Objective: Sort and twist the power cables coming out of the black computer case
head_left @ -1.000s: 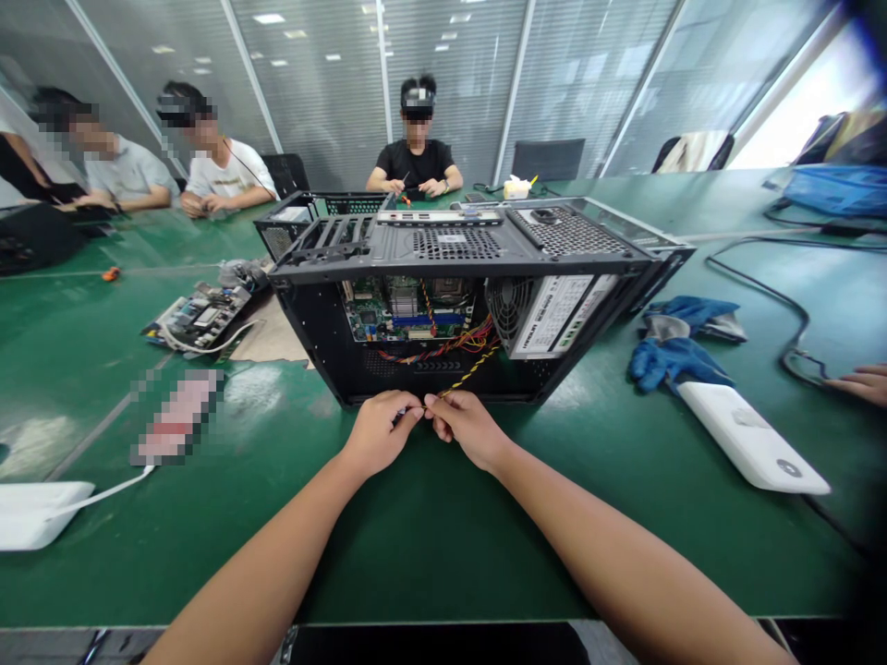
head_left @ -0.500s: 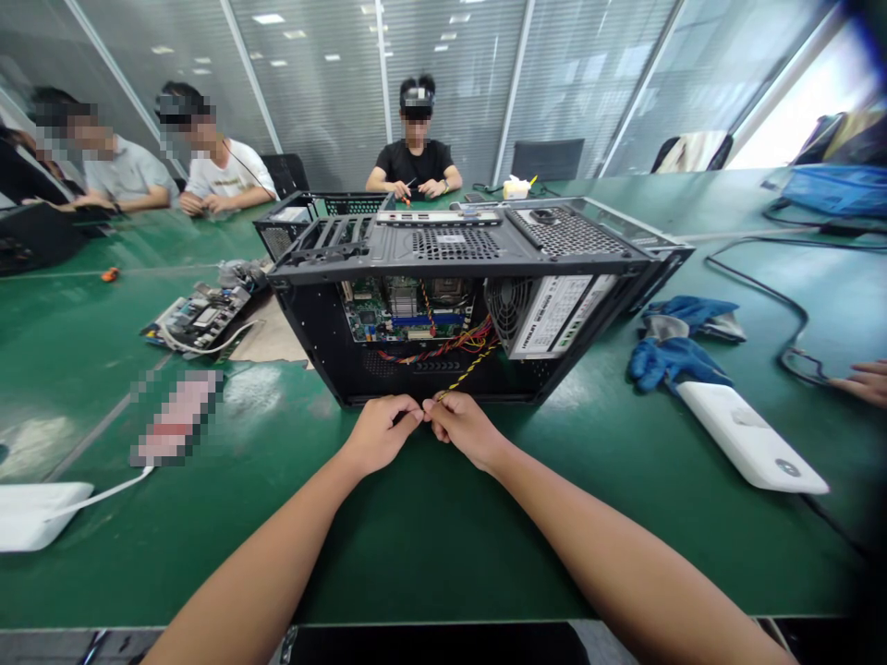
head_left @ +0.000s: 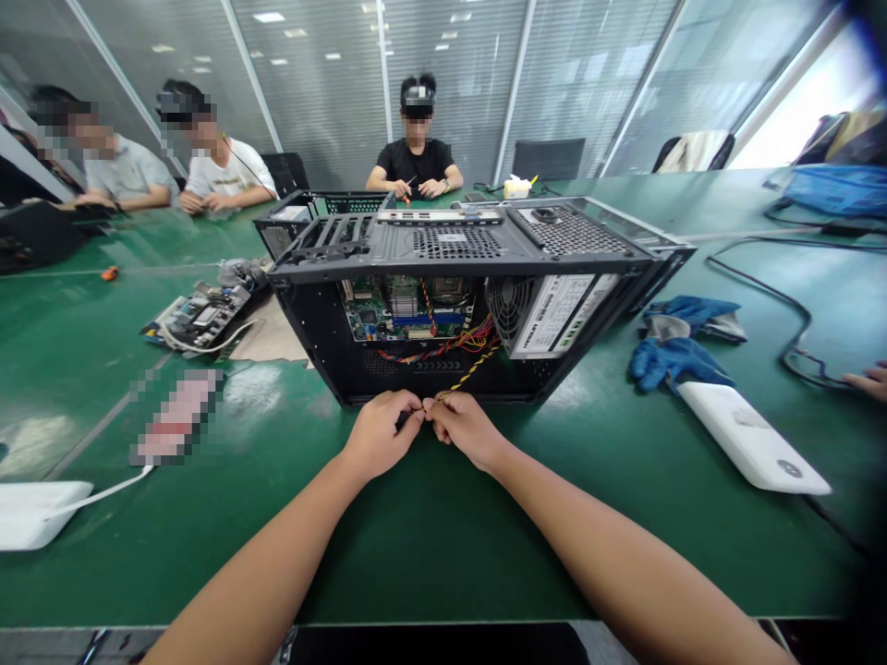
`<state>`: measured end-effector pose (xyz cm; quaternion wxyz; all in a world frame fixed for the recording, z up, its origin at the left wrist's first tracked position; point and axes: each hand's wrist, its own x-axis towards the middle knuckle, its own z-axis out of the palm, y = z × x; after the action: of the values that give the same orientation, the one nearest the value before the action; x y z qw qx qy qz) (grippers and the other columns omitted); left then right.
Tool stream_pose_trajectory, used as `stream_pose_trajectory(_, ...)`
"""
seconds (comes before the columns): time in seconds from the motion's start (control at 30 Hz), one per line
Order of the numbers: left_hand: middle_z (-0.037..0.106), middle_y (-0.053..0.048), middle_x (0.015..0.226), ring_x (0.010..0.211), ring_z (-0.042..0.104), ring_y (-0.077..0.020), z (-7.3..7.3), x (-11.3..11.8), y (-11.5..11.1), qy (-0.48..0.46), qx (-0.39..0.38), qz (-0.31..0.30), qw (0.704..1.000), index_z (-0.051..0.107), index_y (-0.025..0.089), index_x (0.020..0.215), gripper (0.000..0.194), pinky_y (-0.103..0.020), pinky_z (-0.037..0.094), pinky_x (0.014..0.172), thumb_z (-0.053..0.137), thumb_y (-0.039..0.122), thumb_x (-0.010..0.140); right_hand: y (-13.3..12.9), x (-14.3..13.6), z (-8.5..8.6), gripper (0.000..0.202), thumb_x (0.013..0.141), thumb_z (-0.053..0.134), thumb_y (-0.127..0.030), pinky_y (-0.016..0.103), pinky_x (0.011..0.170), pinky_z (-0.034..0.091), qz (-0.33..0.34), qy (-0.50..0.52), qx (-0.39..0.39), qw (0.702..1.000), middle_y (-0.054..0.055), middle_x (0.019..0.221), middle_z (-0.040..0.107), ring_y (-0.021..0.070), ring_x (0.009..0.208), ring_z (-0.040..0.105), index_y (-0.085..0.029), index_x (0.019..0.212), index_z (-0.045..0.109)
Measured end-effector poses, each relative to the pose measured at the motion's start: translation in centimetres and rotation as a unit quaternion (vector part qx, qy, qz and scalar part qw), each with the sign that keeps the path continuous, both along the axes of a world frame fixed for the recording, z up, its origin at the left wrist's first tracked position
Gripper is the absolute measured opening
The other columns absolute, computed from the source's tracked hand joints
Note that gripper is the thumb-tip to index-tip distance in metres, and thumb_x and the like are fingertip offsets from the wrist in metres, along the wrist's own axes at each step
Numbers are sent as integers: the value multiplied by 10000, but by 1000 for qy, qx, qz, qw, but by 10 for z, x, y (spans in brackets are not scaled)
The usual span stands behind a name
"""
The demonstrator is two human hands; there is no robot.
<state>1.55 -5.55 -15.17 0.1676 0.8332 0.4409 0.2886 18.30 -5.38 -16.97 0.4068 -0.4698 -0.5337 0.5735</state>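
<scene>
An open black computer case (head_left: 457, 388) stands on the green table in front of me. Inside it show a green motherboard (head_left: 374, 319) and a power supply (head_left: 565, 314) with a bundle of coloured wires (head_left: 443, 351). A twisted yellow-and-black cable (head_left: 477, 368) runs from there down to my hands at the near edge of the case. My right hand (head_left: 464, 427) pinches this cable. My left hand (head_left: 384, 432) pinches close beside it, thumb against forefinger, on the cable's end; the tip itself is mostly hidden by the fingers.
Left lie a loose circuit-board assembly (head_left: 204, 314) on cardboard, a blurred-out phone (head_left: 176, 416) and a white power bank (head_left: 42, 515). Blue gloves (head_left: 675, 351), another white power bank (head_left: 752, 434) and a black cable (head_left: 776, 286) lie right. Several people sit around the table; another person's hand (head_left: 869, 380) shows at right.
My left thumb and fingers have shifted slightly, opening a small dark gap between them. Both hands stay at the cable. The person's hand at the right edge has drawn back a little.
</scene>
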Motion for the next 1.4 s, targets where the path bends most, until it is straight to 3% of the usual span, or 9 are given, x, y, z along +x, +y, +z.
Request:
stream_pose_trajectory(0.23,644,-21,810,769,567,-164,1,0,1,5,2,-10,1000,608,193,839,123,-304,435,732,500,200,899,0,0,0,282,845,535,-388,224,443,329,4,-14,8,1000,-55,439,463,89,407,420,-186,647,525)
stream_pose_trajectory(0.53,659,13,735,669,577,-126,4,-1,5,-58,-107,-10,993,630,183,780,162,-251,438,663,523,248,882,1,1,-3,297,875,505,-386,225,456,338,21,-39,36,998,-50,448,473,93,421,428,-190,654,527)
stream_pose_trajectory(0.83,641,-18,784,754,571,-159,1,-1,2,-1,3,-5,1000,623,196,809,105,-300,447,727,536,199,868,-1,-1,2,287,856,508,-374,218,425,344,-3,-46,14,999,-51,440,468,92,400,435,-192,634,514)
stream_pose_trajectory(1.4,595,-22,773,746,544,-164,0,-2,1,19,17,-15,1000,582,192,821,149,-295,423,707,467,207,916,-2,-2,-1,333,863,511,-457,233,440,354,-30,-24,19,999,-51,459,474,94,402,442,-187,670,539)
